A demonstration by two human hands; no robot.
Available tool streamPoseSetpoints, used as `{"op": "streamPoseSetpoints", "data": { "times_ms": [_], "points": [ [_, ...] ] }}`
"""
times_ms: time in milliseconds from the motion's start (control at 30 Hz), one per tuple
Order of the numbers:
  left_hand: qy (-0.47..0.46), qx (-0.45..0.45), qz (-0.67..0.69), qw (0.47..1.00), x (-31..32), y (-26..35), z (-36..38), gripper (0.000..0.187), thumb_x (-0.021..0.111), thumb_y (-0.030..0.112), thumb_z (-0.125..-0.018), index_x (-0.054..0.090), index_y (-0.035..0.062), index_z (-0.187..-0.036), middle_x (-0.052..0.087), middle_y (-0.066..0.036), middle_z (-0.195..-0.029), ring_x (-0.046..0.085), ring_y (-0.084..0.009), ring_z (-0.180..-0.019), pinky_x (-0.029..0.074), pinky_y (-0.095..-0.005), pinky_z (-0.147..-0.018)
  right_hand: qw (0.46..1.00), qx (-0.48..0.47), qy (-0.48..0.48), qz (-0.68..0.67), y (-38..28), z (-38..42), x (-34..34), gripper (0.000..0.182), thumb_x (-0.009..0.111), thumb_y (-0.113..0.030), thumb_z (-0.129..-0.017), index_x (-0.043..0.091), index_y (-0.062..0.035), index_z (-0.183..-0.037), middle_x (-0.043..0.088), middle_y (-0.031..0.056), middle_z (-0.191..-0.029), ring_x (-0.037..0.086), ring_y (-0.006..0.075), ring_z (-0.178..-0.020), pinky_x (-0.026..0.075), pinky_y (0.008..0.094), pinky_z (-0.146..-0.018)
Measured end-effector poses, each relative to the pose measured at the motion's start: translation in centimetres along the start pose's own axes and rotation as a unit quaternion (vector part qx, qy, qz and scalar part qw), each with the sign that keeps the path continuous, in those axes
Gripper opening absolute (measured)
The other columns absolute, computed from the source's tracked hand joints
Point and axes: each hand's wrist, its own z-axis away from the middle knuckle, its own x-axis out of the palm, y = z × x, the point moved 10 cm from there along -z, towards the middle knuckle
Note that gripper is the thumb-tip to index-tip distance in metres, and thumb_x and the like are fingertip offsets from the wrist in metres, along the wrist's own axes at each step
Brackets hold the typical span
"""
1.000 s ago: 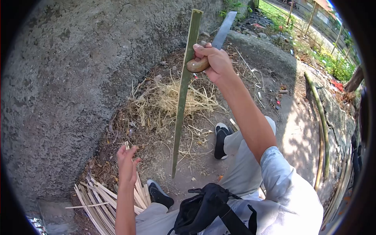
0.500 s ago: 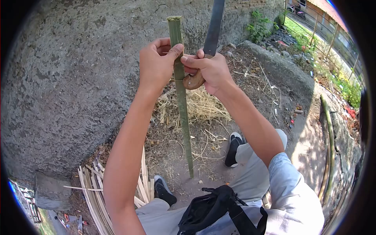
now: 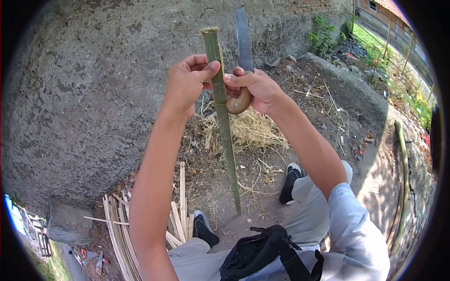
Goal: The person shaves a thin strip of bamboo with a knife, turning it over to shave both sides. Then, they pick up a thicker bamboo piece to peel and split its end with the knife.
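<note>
A long green strip of split bamboo (image 3: 225,126) stands almost upright in front of me, its cut top edge rough and its lower end narrowing toward the ground. My left hand (image 3: 185,84) pinches it near the top between thumb and fingers. In my right hand (image 3: 263,91) is a machete (image 3: 244,44), blade pointing up, its curved wooden handle close beside the bamboo. The right thumb and fingertips come right up to the strip's right edge, where a thin sliver stands out along the side.
Pale shavings (image 3: 255,129) lie heaped on the dirt beyond the strip. Long split bamboo pieces (image 3: 117,229) are piled at lower left. A rough grey wall (image 3: 108,93) rises at left, and a stone ledge (image 3: 347,84) runs at right. A black bag (image 3: 255,253) hangs at my waist.
The machete blade has tipped to the left and its end has come into view. Both hands and the bamboo sit slightly lower, with the whole view shifted a little to the right.
</note>
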Motion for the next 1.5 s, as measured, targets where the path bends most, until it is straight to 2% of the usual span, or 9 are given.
{"op": "streamPoseSetpoints", "data": {
  "times_ms": [200,300,533,733,900,1033,1133,1300,1500],
  "points": [
    [-0.03,-0.011,0.004,0.999,0.9,0.0,0.4,0.018,0.071,0.019,-0.088,0.064,0.0081,-0.1,0.067,0.001,-0.089,0.062,-0.0094,-0.083,0.048,-0.0275,-0.071,0.999,-0.027,-0.017,0.019,-1.3,1.1,0.2,0.029,0.072,-0.001,-0.081,0.047,-0.0132,-0.077,0.066,0.0089,-0.086,0.069,0.0225,-0.082,0.057,0.0334,-0.074],
    [-0.034,0.001,-0.001,0.999,1.3,0.4,0.6,0.016,0.07,0.018,-0.088,0.063,0.008,-0.099,0.067,0.001,-0.089,0.062,-0.0098,-0.082,0.048,-0.028,-0.071,0.998,-0.037,0.018,0.057,-1.8,1.8,-0.3,0.029,0.074,-0.002,-0.081,0.048,-0.0128,-0.076,0.066,0.0104,-0.086,0.07,0.0231,-0.08,0.058,0.0332,-0.071],
    [-0.003,-0.012,-0.019,1.0,1.0,0.6,0.9,0.017,0.069,0.018,-0.089,0.063,0.007,-0.1,0.066,0.0,-0.09,0.062,-0.0107,-0.082,0.049,-0.0292,-0.072,0.989,-0.102,0.05,0.099,-5.1,1.8,0.8,0.03,0.077,-0.003,-0.078,0.049,-0.0109,-0.075,0.066,0.0111,-0.082,0.07,0.0211,-0.075,0.058,0.0288,-0.064],
    [-0.035,-0.004,-0.016,0.999,1.9,0.6,0.7,0.018,0.07,0.019,-0.088,0.063,0.0069,-0.099,0.066,-0.001,-0.091,0.062,-0.0111,-0.082,0.05,-0.0308,-0.072,0.975,-0.136,0.05,0.166,-7.3,1.9,1.7,0.03,0.078,-0.004,-0.078,0.049,-0.0097,-0.073,0.067,0.0119,-0.081,0.07,0.0199,-0.073,0.058,0.028,-0.063],
    [-0.017,0.019,0.021,0.999,2.3,0.8,1.0,0.016,0.07,0.015,-0.087,0.062,0.0047,-0.096,0.066,-0.002,-0.085,0.059,-0.0104,-0.073,0.046,-0.0282,-0.064,0.95,-0.166,0.066,0.256,-8.5,2.8,1.8,0.029,0.076,-0.003,-0.079,0.049,-0.0094,-0.072,0.068,0.0113,-0.08,0.07,0.0191,-0.074,0.059,0.029,-0.064],
    [0.005,0.036,0.027,0.999,2.6,0.7,1.1,0.017,0.07,0.012,-0.087,0.06,0.0019,-0.098,0.065,-0.004,-0.083,0.058,-0.0107,-0.07,0.044,-0.0275,-0.061,0.956,-0.188,0.079,0.213,-7.7,2.9,0.2,0.027,0.075,-0.006,-0.081,0.05,-0.0094,-0.072,0.067,0.0102,-0.08,0.07,0.0195,-0.076,0.059,0.0303,-0.07],
    [0.022,0.032,-0.002,0.999,2.1,0.3,1.0,0.014,0.069,0.018,-0.089,0.058,0.0104,-0.094,0.065,0.002,-0.086,0.058,-0.0081,-0.076,0.043,-0.0272,-0.067,0.975,-0.17,0.056,0.132,-6.4,2.2,-1.2,0.023,0.074,-0.008,-0.083,0.052,-0.0086,-0.075,0.067,0.0108,-0.084,0.07,0.0201,-0.079,0.059,0.0308,-0.075],
    [0.022,0.028,0.016,0.999,1.2,-0.3,0.3,0.015,0.069,0.02,-0.089,0.059,0.0108,-0.095,0.065,0.003,-0.085,0.058,-0.0084,-0.077,0.043,-0.0281,-0.068,0.995,-0.097,0.038,0.003,-3.5,2.2,-0.5,0.012,0.068,-0.011,-0.088,0.058,-0.0058,-0.086,0.067,0.0117,-0.092,0.067,0.0213,-0.089,0.055,0.0317,-0.083],
    [0.035,0.023,-0.011,0.999,-0.5,-1.1,-0.5,0.016,0.07,0.022,-0.089,0.06,0.0112,-0.097,0.064,0.003,-0.086,0.058,-0.0092,-0.078,0.046,-0.0304,-0.068,0.995,-0.088,-0.01,-0.049,-1.6,1.9,-1.0,0.008,0.066,-0.009,-0.089,0.058,-0.0046,-0.09,0.065,0.01,-0.087,0.066,0.0221,-0.088,0.054,0.0334,-0.088]
  ]
}}
